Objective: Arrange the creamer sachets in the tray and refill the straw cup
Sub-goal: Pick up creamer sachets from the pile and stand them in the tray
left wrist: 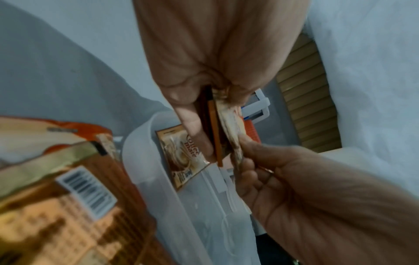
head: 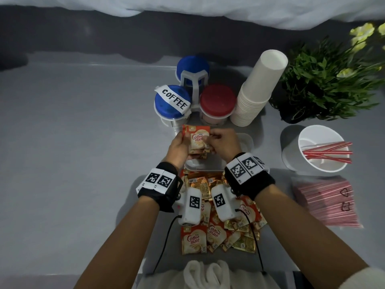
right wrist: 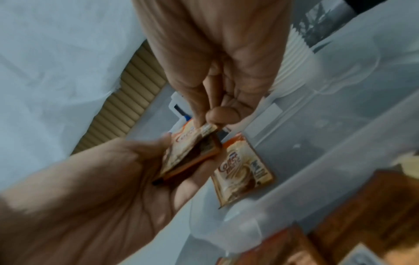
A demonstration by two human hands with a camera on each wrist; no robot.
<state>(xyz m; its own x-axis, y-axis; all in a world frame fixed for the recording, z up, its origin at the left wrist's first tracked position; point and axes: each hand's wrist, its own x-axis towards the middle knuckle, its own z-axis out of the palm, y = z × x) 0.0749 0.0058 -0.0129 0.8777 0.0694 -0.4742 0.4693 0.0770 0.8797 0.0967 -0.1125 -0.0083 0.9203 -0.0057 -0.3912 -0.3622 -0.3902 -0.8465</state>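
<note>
1. sachet step in hand, judged: left hand (head: 178, 147) gripping a small stack of creamer sachets (head: 198, 140) above the tray (head: 246, 140), right hand (head: 223, 142) pinching the front one.
2. one sachet (right wrist: 243, 170) already flat in the tray; loose pile (head: 220, 226) near, on the bench (head: 83, 142).
3. next, probably: peel off, lay beside it, squared.
4. straw cup (head: 320, 149) right, few straws; packet of straws (head: 327, 201) untouched.
5. dim room, white cloth far.

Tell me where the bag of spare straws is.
In the head view the bag of straws lies flat on the table's right side, just in front of the white straw cup, right of the sachet pile.
</note>
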